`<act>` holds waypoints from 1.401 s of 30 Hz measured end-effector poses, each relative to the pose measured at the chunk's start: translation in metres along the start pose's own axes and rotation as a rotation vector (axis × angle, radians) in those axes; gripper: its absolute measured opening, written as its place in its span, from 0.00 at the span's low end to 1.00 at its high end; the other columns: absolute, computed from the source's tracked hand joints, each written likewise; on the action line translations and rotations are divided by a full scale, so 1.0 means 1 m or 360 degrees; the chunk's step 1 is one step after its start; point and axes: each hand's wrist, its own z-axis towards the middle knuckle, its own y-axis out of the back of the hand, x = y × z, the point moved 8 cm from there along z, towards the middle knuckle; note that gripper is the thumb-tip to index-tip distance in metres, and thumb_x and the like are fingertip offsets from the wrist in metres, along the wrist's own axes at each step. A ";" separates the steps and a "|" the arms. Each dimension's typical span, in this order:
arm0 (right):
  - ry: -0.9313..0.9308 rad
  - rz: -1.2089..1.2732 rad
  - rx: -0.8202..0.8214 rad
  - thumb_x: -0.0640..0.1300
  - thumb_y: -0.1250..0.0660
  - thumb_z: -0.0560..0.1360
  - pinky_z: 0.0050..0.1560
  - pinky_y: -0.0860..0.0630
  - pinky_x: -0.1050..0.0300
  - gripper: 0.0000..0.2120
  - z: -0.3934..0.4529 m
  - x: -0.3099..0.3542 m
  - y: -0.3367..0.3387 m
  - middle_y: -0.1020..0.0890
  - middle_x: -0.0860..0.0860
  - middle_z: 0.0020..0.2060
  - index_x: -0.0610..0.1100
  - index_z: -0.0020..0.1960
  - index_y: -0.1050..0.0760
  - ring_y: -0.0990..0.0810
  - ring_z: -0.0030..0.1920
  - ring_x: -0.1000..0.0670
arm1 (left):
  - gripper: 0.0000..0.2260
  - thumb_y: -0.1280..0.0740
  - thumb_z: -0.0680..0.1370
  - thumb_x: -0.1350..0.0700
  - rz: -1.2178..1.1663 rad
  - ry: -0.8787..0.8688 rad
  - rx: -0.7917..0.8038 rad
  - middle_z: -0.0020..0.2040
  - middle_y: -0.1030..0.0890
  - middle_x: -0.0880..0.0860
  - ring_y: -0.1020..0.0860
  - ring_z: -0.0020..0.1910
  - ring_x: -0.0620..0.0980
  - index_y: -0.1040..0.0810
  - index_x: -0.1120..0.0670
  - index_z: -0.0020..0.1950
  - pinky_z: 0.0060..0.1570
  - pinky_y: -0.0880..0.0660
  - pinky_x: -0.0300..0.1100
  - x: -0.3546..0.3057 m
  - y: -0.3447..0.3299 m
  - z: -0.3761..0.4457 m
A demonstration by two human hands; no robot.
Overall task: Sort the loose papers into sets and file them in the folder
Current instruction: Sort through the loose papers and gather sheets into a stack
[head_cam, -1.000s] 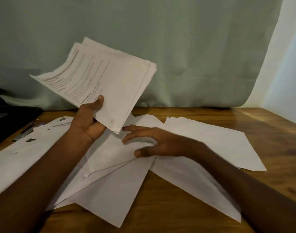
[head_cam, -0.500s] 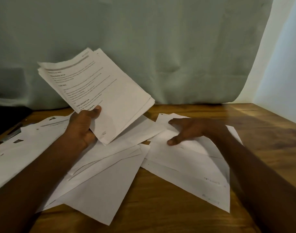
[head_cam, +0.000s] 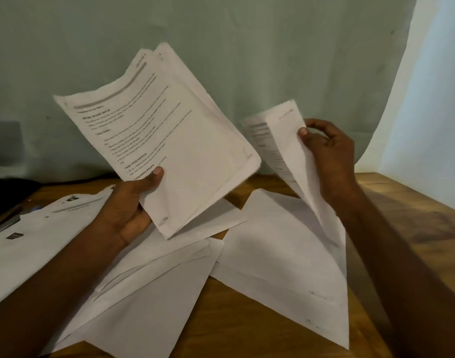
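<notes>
My left hand [head_cam: 133,205] grips a stack of printed pages [head_cam: 174,140] by its lower edge, held up above the table with the text facing me. My right hand [head_cam: 327,153] pinches a single printed sheet [head_cam: 283,151] by its right edge, lifted and curling, its lower end trailing down toward the table. Loose white sheets [head_cam: 280,257] lie blank side up under it, and more loose sheets [head_cam: 154,288] overlap beneath my left forearm. No folder is recognisable in view.
The wooden table [head_cam: 247,332] runs to a right edge near a pale wall. A green curtain [head_cam: 247,47] hangs behind. More papers [head_cam: 33,241] lie at the left, with a dark object [head_cam: 7,220] at the far left edge.
My right hand went from pressing flat on the sheets on the table to lifting one sheet up by its edge. The stack in my left hand tilted and shifted a little.
</notes>
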 end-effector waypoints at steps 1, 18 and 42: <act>-0.0022 0.0120 0.0013 0.45 0.27 0.76 0.53 0.20 0.58 0.09 0.000 0.005 0.003 0.13 0.53 0.51 0.47 0.56 0.16 0.16 0.50 0.55 | 0.23 0.37 0.82 0.62 0.0007 0.0001 0.0063 0.71 0.22 0.54 0.24 0.70 0.55 0.29 0.51 0.77 0.66 0.25 0.54 -0.001 -0.008 -0.003; -0.0435 0.0508 0.0860 0.37 0.37 0.80 0.56 0.24 0.63 0.10 -0.067 0.020 -0.079 0.16 0.64 0.42 0.52 0.54 0.26 0.19 0.43 0.67 | 0.20 0.34 0.77 0.63 -0.0418 0.0246 0.0083 0.67 0.19 0.55 0.22 0.68 0.54 0.18 0.52 0.68 0.66 0.25 0.53 0.008 -0.047 -0.023; -0.0665 0.0737 0.0117 0.39 0.36 0.83 0.47 0.17 0.50 0.10 -0.034 -0.036 -0.054 0.14 0.47 0.54 0.46 0.61 0.21 0.14 0.54 0.44 | 0.18 0.37 0.81 0.65 -0.0196 0.0091 -0.0068 0.68 0.19 0.54 0.20 0.65 0.54 0.18 0.49 0.65 0.61 0.21 0.54 -0.005 0.009 -0.001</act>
